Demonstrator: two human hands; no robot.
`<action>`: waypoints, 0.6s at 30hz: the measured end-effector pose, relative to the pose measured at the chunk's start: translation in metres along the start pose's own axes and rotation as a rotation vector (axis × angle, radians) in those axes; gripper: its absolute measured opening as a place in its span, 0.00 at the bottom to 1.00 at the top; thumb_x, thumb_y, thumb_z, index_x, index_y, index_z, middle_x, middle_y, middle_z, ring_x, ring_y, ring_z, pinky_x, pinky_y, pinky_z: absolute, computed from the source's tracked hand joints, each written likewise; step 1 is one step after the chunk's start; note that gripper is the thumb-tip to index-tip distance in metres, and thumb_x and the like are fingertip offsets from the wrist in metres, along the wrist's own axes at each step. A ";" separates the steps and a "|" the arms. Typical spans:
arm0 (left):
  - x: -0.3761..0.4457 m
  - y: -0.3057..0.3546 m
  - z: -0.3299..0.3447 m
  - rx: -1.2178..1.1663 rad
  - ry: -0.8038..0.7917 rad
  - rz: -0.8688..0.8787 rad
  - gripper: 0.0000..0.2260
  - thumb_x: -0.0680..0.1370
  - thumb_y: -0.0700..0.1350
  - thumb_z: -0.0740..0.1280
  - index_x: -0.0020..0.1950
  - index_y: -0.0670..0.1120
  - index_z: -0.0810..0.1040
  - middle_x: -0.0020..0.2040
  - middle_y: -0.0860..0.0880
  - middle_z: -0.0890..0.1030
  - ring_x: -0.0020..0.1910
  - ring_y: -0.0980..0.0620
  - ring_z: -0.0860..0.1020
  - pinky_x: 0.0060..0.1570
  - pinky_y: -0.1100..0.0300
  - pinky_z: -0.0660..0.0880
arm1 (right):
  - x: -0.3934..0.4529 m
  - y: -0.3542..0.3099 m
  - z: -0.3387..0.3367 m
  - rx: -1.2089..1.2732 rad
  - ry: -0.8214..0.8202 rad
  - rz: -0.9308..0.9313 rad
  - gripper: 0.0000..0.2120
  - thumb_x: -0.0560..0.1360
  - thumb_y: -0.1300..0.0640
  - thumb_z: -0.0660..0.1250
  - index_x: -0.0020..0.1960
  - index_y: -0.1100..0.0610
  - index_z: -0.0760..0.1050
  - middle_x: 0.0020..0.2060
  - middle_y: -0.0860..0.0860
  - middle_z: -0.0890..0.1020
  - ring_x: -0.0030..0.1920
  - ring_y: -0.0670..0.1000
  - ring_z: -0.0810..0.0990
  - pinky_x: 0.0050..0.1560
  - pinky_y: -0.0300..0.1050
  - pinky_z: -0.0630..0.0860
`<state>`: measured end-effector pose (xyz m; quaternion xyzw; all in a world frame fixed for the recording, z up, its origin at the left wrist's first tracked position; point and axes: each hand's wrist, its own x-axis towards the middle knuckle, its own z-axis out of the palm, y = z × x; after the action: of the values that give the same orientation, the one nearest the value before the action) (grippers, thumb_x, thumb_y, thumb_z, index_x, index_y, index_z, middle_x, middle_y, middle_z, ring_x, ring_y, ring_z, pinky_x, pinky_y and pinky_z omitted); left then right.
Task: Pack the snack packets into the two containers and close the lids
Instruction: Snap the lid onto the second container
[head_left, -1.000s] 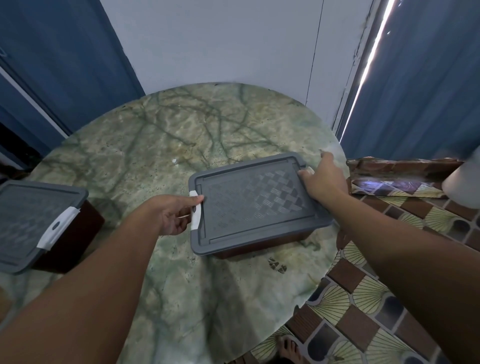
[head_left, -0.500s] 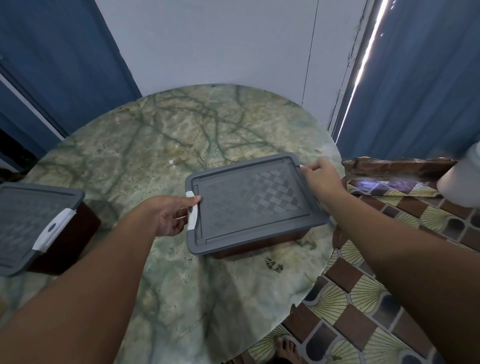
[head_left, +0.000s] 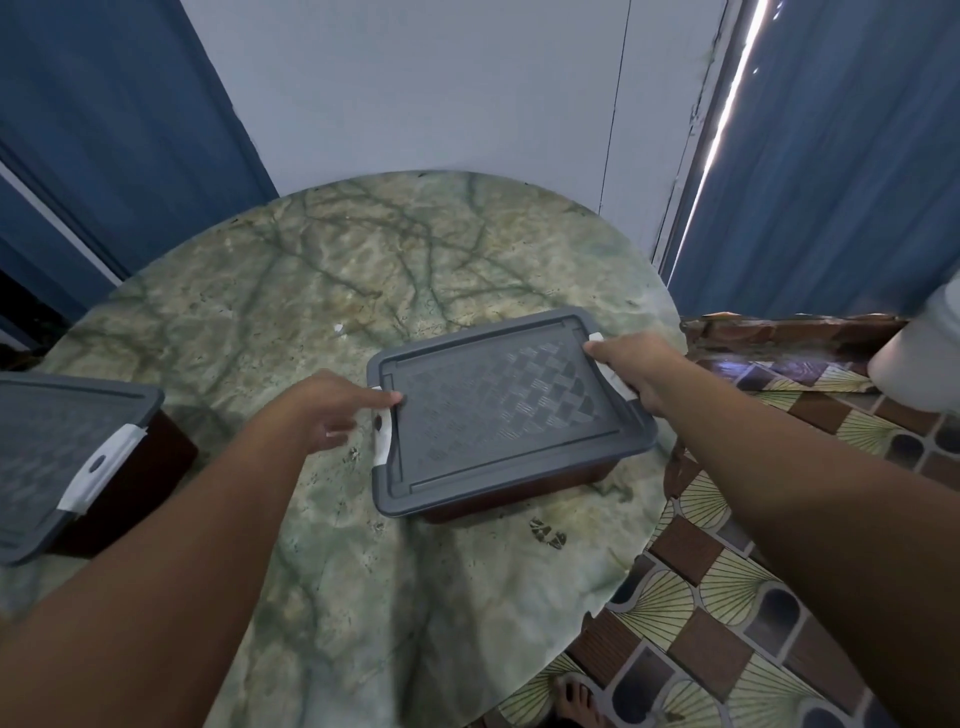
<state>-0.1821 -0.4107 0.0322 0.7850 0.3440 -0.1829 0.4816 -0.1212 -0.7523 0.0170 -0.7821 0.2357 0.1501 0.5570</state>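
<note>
A brown container with a grey patterned lid (head_left: 509, 410) stands right of centre on the round marble table (head_left: 322, 291), lid down. My left hand (head_left: 327, 410) is at its left end, and the straight index finger touches the lid's edge just above the white left latch (head_left: 383, 441). At the right end, my right hand (head_left: 636, 369) curls over the white right latch (head_left: 621, 387) and covers most of it. A second container (head_left: 78, 452) with a grey lid and a white latch sits at the table's left edge. No snack packets are visible.
The table's curved edge runs close to the right of the container, above a patterned tile floor (head_left: 727, 597). A white object (head_left: 919, 364) stands at the far right. Blue curtains and a pale wall lie behind the table. A bare foot (head_left: 576, 701) shows at the bottom.
My left hand has come off the left latch, which now shows whole, and only its index finger touches the lid. My right hand has shifted down over the right latch.
</note>
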 end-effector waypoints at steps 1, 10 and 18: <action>0.005 0.006 0.000 0.060 0.108 0.081 0.41 0.65 0.56 0.83 0.72 0.44 0.70 0.71 0.40 0.72 0.65 0.41 0.75 0.61 0.46 0.75 | -0.001 0.000 0.000 -0.018 0.001 -0.015 0.19 0.77 0.47 0.74 0.60 0.59 0.76 0.50 0.56 0.79 0.53 0.58 0.77 0.57 0.54 0.76; 0.023 0.063 0.059 0.755 0.188 0.637 0.18 0.83 0.57 0.61 0.66 0.48 0.77 0.63 0.43 0.80 0.58 0.43 0.77 0.57 0.50 0.74 | -0.004 0.007 0.003 -0.120 0.015 -0.163 0.11 0.82 0.48 0.67 0.54 0.57 0.76 0.43 0.52 0.77 0.45 0.52 0.74 0.51 0.48 0.71; 0.030 0.039 0.053 0.928 0.329 0.634 0.16 0.85 0.59 0.54 0.54 0.50 0.75 0.49 0.46 0.81 0.46 0.44 0.77 0.43 0.51 0.72 | 0.001 -0.007 0.016 -0.369 0.051 -0.231 0.14 0.81 0.44 0.65 0.54 0.53 0.83 0.47 0.53 0.84 0.49 0.56 0.82 0.56 0.52 0.80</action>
<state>-0.1309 -0.4584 0.0135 0.9965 0.0463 -0.0373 0.0587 -0.1165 -0.7352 0.0168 -0.8960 0.1270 0.1062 0.4119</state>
